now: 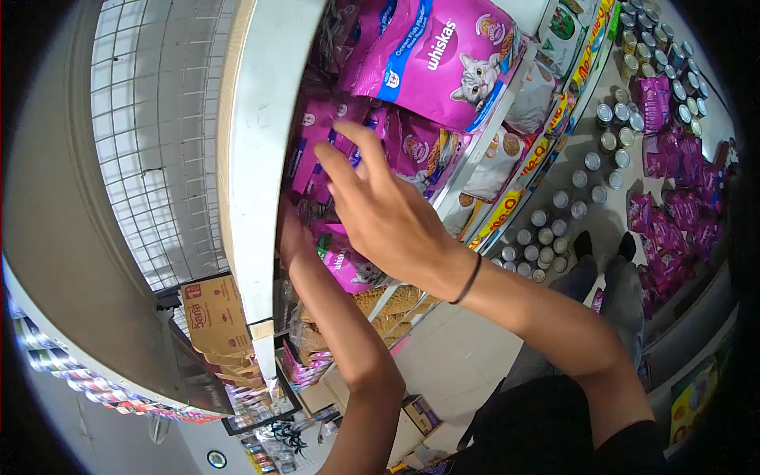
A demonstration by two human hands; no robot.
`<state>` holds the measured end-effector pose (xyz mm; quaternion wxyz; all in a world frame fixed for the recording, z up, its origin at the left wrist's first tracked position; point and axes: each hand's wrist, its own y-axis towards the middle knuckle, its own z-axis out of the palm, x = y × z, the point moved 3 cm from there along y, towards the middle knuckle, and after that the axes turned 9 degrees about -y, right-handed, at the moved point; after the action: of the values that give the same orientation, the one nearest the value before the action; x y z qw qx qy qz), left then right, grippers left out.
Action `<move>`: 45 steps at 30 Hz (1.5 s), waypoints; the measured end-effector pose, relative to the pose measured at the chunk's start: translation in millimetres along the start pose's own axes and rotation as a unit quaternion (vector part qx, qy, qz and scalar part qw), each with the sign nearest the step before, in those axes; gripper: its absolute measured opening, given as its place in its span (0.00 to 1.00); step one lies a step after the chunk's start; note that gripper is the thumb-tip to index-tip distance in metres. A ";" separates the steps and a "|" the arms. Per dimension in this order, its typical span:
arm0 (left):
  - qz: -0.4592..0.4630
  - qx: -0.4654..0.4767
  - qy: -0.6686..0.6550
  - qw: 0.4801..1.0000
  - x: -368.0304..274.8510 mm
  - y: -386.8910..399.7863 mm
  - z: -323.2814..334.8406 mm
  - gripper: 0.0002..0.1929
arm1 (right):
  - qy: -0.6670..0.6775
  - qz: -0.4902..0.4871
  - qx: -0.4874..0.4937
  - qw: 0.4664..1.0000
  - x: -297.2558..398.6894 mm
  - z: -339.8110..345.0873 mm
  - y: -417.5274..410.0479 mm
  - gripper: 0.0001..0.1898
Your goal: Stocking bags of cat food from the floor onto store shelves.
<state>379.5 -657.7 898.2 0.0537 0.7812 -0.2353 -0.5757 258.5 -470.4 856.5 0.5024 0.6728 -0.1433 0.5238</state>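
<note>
My right hand (386,208), a dark band at its wrist, is over the shelf with fingers apart and holds nothing visible. Behind its fingertips lie purple Whiskas cat food bags (312,136). A large Whiskas bag (442,59) with a grey cat picture lies above them in the picture. My left hand (292,231) reaches into the shelf beside the white shelf edge (261,148); its fingers are hidden, so its hold cannot be told. Near my left forearm is a smaller Whiskas bag (344,261) with a green patch.
Me-O bags (504,208) sit on the neighbouring shelf. Bags of brown kibble (386,303) lie below my forearms. Many cans (560,199) and purple packs (668,219) cover the floor around my feet. A cardboard box (217,312) stands past the shelf edge, near a wire grid (160,142).
</note>
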 end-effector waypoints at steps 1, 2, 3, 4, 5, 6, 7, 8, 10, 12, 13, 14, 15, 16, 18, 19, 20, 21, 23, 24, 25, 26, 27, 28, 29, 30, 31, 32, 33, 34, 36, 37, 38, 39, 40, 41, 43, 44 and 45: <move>0.002 -0.003 0.001 1.000 3.7 2.9 -14.5 0.22 | 0.003 -0.002 0.001 1.000 3.4 -5.2 -4.8 0.23; 0.053 -0.025 0.177 0.983 11.0 10.3 -37.1 0.23 | 0.009 0.020 0.023 1.000 5.2 -9.9 -9.1 0.23; 0.100 -0.045 0.343 0.933 15.2 12.4 -49.8 0.24 | 0.010 0.042 0.045 0.998 3.2 -13.3 -13.2 0.23; 0.089 -0.026 0.379 0.921 -2.8 -10.4 -17.6 0.27 | -0.023 0.060 0.026 0.998 -9.7 -20.2 -18.1 0.22; 0.090 -0.026 0.378 0.921 -22.9 -32.5 2.8 0.27 | -0.024 0.059 0.025 0.998 -16.1 -25.6 -21.3 0.22; 0.103 -0.028 0.335 0.936 -41.8 -53.2 19.2 0.29 | -0.039 0.076 0.016 0.996 -20.5 -32.0 -24.2 0.22; 0.115 -0.028 0.289 0.950 -51.8 -68.9 30.9 0.31 | -0.057 0.095 0.007 0.994 -24.9 -39.0 -27.7 0.22; 0.119 -0.028 0.311 0.942 -57.9 -77.5 33.5 0.31 | -0.078 0.098 0.013 0.992 -25.4 -42.2 -29.3 0.24; 0.145 -0.017 0.340 0.929 -47.2 -97.1 32.5 0.29 | -0.111 0.092 0.068 0.987 -27.7 -47.6 -29.0 0.25; 0.185 -0.003 0.364 0.913 -48.5 -126.7 43.9 0.28 | -0.167 0.091 0.132 0.973 -30.5 -46.2 -23.1 0.23; 0.197 -0.002 0.355 0.914 -53.9 -141.6 51.6 0.28 | -0.175 0.084 0.133 0.972 -37.8 -42.9 -20.1 0.23; 0.247 0.023 0.348 0.904 -54.2 -149.0 52.6 0.29 | -0.213 0.043 0.139 0.966 -46.1 -38.0 -16.9 0.20; 0.245 0.015 0.341 0.907 -54.0 -149.4 50.6 0.29 | -0.248 0.001 0.146 0.958 -49.1 -36.2 -10.7 0.17; 0.234 0.044 0.359 0.902 -53.9 -148.6 48.7 0.27 | -0.257 -0.008 0.166 0.952 -40.6 -38.8 0.4 0.11; 0.228 0.061 0.395 0.888 -46.7 -138.8 38.7 0.17 | -0.274 -0.037 0.170 0.946 -34.4 -32.6 16.7 0.09; 0.220 0.039 0.382 0.897 -48.2 -131.6 32.2 0.11 | -0.284 -0.055 0.170 0.942 -28.9 -28.5 24.3 0.07; 0.220 0.040 0.398 0.890 -52.1 -124.8 27.1 0.11 | -0.286 -0.057 0.173 0.941 -24.5 -25.1 31.4 0.07; 0.219 0.044 0.411 0.884 -59.0 -118.8 26.5 0.11 | -0.296 -0.064 0.180 0.936 -23.9 -20.7 34.6 0.07; 0.180 0.031 0.378 0.908 -58.2 -107.5 24.5 0.12 | -0.268 -0.070 0.134 0.951 -25.1 -13.3 40.3 0.07; 0.140 0.025 0.358 0.923 -52.4 -103.6 19.1 0.13 | -0.256 -0.071 0.130 0.955 -23.0 -9.9 41.7 0.08; 0.135 0.016 0.351 0.927 -48.6 -98.7 15.1 0.13 | -0.261 -0.080 0.138 0.952 -21.5 -6.3 43.5 0.08; 0.150 0.005 0.342 0.928 -45.1 -94.1 11.5 0.13 | -0.250 -0.080 0.130 0.956 -20.2 -4.2 45.2 0.08; 0.167 -0.005 0.334 0.928 -40.1 -89.2 11.3 0.13 | -0.239 -0.078 0.119 0.961 -21.1 -2.7 47.1 0.09; 0.150 -0.031 0.330 0.932 -36.3 -86.3 11.9 0.13 | -0.250 -0.059 0.135 0.957 -23.3 -1.0 47.8 0.10; 0.149 -0.037 0.322 0.934 -33.4 -85.5 13.2 0.13 | -0.256 -0.067 0.138 0.954 -23.4 0.3 48.9 0.10; 0.159 -0.046 0.332 0.929 -35.3 -86.7 16.4 0.13 | -0.249 -0.064 0.129 0.958 -23.1 -0.6 49.3 0.10; 0.170 -0.054 0.342 0.922 -37.7 -88.4 19.4 0.14 | -0.242 -0.060 0.119 0.961 -22.9 -3.6 50.1 0.09; 0.169 -0.055 0.333 0.926 -39.8 -91.5 21.0 0.14 | -0.251 -0.065 0.119 0.958 -22.3 -8.1 47.8 0.09; 0.150 -0.082 0.322 0.931 -39.2 -94.1 16.7 0.15 | -0.238 -0.083 0.101 0.963 -17.5 -10.3 42.5 0.09; 0.131 -0.107 0.310 0.936 -40.6 -98.8 14.0 0.17 | -0.225 -0.100 0.083 0.966 -10.4 -15.8 35.7 0.10; 0.196 -0.151 0.333 0.910 -46.9 -114.1 13.7 0.18 | -0.201 -0.063 0.088 0.974 -0.7 -32.1 12.0 0.11; 0.262 -0.191 0.361 0.874 -51.3 -126.8 15.6 0.19 | -0.171 -0.019 0.089 0.981 2.4 -44.4 -3.8 0.13; 0.203 -0.185 0.317 0.908 -46.6 -139.4 20.9 0.18 | -0.150 0.023 0.106 0.983 4.5 -56.3 -18.2 0.14; 0.203 -0.181 0.311 0.911 -47.5 -156.4 29.1 0.18 | -0.128 0.068 0.120 0.982 5.2 -68.9 -35.9 0.14; 0.237 -0.172 0.245 0.924 -50.6 -176.6 37.0 0.15 | -0.123 0.110 0.135 0.977 1.8 -81.8 -55.9 0.14; 0.271 -0.157 0.171 0.934 -54.2 -195.5 51.3 0.13 | -0.122 0.152 0.142 0.971 -9.8 -101.2 -72.7 0.13; 0.246 -0.039 0.102 0.963 -39.5 -236.3 81.3 0.10 | -0.109 0.193 0.175 0.959 -42.7 -145.5 -113.0 0.13; 0.242 -0.021 0.097 0.965 -35.7 -249.2 91.4 0.10 | -0.082 0.232 0.217 0.945 -56.6 -167.8 -135.8 0.14; 0.215 0.098 0.069 0.969 -30.0 -267.8 104.6 0.10 | -0.089 0.255 0.202 0.942 -65.1 -195.8 -152.0 0.14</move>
<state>357.9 -388.6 794.8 0.1159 0.7515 -0.4489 -0.4694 231.2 -261.4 710.8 0.1913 0.7448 -0.2451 0.5905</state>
